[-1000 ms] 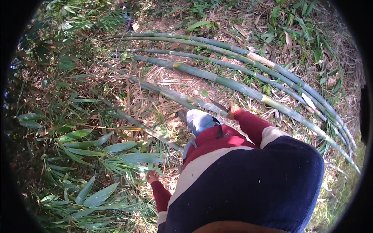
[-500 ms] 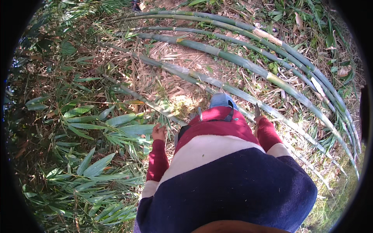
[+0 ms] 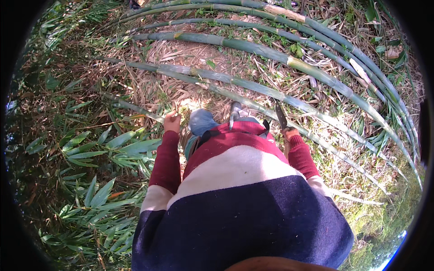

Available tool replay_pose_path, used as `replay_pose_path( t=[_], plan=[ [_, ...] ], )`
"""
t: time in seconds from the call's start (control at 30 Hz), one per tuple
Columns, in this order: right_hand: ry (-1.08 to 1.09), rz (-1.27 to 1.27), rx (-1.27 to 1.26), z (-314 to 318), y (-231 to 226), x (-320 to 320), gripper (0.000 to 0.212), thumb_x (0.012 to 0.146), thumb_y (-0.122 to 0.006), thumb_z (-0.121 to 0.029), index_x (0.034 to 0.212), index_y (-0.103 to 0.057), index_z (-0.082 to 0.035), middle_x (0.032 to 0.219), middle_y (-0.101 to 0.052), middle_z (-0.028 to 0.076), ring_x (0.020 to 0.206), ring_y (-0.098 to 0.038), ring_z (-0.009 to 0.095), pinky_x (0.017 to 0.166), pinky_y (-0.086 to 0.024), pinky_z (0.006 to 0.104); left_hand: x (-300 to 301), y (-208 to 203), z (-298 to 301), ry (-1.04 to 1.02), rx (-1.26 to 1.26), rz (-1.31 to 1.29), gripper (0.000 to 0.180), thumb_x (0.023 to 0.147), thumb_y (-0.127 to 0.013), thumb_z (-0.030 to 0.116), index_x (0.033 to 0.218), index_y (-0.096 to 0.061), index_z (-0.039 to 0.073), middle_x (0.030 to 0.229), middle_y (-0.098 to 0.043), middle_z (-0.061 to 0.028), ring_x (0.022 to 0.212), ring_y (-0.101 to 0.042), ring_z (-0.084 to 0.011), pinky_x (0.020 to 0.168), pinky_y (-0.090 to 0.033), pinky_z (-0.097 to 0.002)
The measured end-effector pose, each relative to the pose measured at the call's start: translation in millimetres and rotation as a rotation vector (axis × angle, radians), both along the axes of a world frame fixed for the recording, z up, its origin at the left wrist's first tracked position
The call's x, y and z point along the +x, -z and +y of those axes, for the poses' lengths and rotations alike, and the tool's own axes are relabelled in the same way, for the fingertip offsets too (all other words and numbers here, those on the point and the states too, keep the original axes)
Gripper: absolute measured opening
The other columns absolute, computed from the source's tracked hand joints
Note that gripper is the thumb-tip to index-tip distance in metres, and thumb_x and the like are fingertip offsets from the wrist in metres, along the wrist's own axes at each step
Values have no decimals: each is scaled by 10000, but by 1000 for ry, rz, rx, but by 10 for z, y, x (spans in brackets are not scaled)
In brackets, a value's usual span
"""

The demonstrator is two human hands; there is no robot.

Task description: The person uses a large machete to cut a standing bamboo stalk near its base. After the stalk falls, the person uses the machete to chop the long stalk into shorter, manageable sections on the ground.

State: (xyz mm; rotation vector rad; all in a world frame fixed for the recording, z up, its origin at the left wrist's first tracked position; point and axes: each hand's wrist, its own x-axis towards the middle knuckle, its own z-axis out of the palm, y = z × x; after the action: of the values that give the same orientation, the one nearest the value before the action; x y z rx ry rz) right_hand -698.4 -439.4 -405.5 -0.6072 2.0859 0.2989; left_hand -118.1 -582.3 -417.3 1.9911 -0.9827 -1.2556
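Note:
My right hand (image 3: 290, 133) is closed round the handle of a machete (image 3: 280, 114). Its dark, broad blade points away from me, over a slender bamboo pole. At my left side, my left hand (image 3: 172, 122) has its fingers curled loosely, and nothing shows in them. It overlaps the visible end of a thin bamboo stem (image 3: 133, 106); whether the two touch I cannot tell. Beyond my feet lies a long green bamboo pole (image 3: 257, 92), with a thicker pole (image 3: 275, 55) farther off.
Several more bamboo poles (image 3: 244, 20) curve across the far side. Broad bamboo leaves (image 3: 95, 149) crowd the ground on my left. Dry leaf litter (image 3: 181, 54) lies between the poles, and grass (image 3: 379, 226) covers the near right.
My legs have shifted, with one knee now showing at the left. Both hands have moved left and farther out in the view. More of the machete blade shows. The poles sit higher in view.

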Motion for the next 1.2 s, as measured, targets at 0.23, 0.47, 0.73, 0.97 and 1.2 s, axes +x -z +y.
replay_pose_path(
  t=[0.23,0.47,0.73,0.97,1.2],
  plan=[
    [-521,-90,265,504,509,-71,639,839,-654,-481,1354,-576,-112,1344,-609,162,1223,-596,285,1042,-473,392,-671,-773,-371,281,-134,34,380,892,-707,157,1243,-608,51,943,-696,-90,884,-651,-172,800,-518,-323],
    [-745,-148,244,485,1024,150,574,871,-608,-452,1350,-581,-135,1379,-588,132,1246,-579,275,1050,-470,398,794,829,189,475,16,-502,327,764,-782,261,995,-657,66,886,-670,-120,806,-659,-222,751,-528,-366],
    [-392,43,-48,-990,-478,1596,391,907,-621,-323,1237,-635,-112,1222,-670,198,1138,-647,313,963,-517,413,1528,1204,-393,302,148,-302,344,777,-799,237,1052,-680,68,795,-704,-94,759,-670,-177,719,-535,-324],
    [88,132,-297,-628,704,1610,366,900,-634,-382,1110,-678,-86,1033,-722,201,957,-704,355,833,-548,480,388,431,-1459,349,158,168,427,872,-734,117,1244,-567,-10,816,-674,-59,684,-618,-131,624,-526,-298],
    [144,286,-298,-726,-47,2133,357,914,-530,-260,1165,-663,-44,1111,-712,200,1040,-699,345,870,-556,479,1021,1644,-1792,508,258,82,580,814,-789,87,1307,-483,107,810,-615,-65,621,-576,-172,523,-472,-332]
  ],
)
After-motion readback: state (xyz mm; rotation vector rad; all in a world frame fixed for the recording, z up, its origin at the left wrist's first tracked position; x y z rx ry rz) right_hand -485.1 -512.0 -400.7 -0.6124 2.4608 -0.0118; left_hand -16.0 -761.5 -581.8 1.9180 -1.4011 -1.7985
